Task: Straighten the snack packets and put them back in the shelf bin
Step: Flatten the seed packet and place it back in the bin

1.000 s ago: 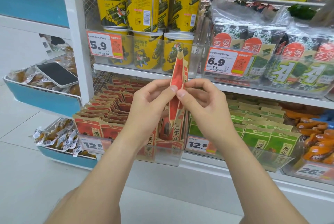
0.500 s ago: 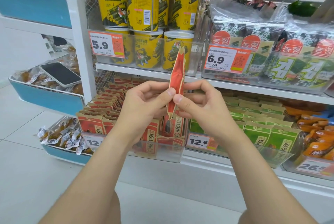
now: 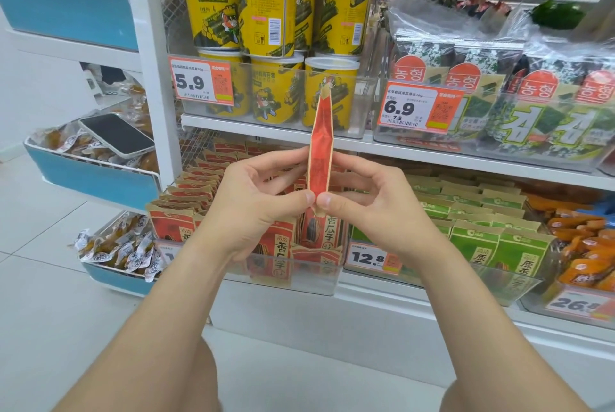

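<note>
Through the head camera I see 1 red snack packet (image 3: 320,145) held upright and edge-on in front of the shelf, its top rising across the yellow tubs (image 3: 266,12). The left hand (image 3: 256,208) and right hand (image 3: 376,208) meet at its lower end. Each thumb and forefinger pinches it from its own side, and the other fingers (image 3: 352,175) are loosely curled behind. I judge this grip is meant to press the pouch flat so it will stand straight. Just below is the clear bin (image 3: 299,281), where more red packets (image 3: 173,222) stand in rows. The hands hide any gap there. Green packets (image 3: 519,245) fill the next bin, so I would aim left of them.
</note>
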